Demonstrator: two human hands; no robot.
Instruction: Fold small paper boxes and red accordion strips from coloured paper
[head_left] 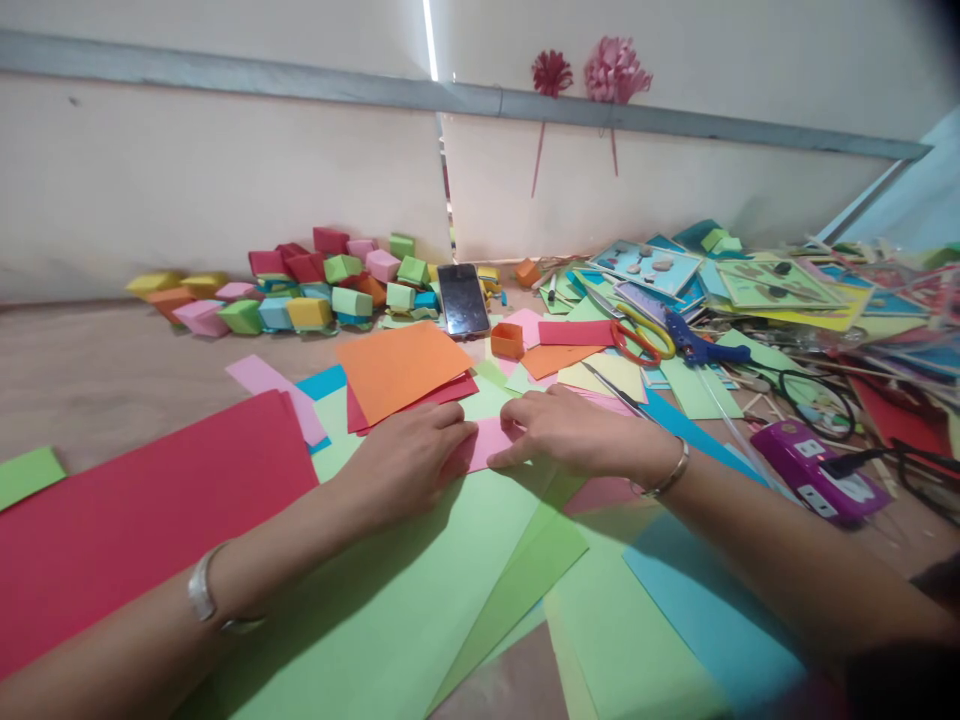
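A small pink paper piece [484, 446] lies between my hands, over large light green sheets [390, 590]. My left hand [420, 450] grips its left end, fingers curled and pressed together. At the other end, my right hand [555, 430] pinches the paper between thumb and fingers. Just beyond my left hand rest an orange sheet [401, 365] and a red sheet [457, 392] partly under it. An open orange paper box [507, 341] stands past the pink piece. Near my right hand lies a slim pointed metal blade [615, 388].
Folded paper boxes [307, 313] are piled against the wall, beside a phone [463, 300]. Scissors [645, 335], a blue glue gun [701, 345] and a purple power strip [817, 470] with cords lie at right. A big red sheet [165, 510] covers the left side.
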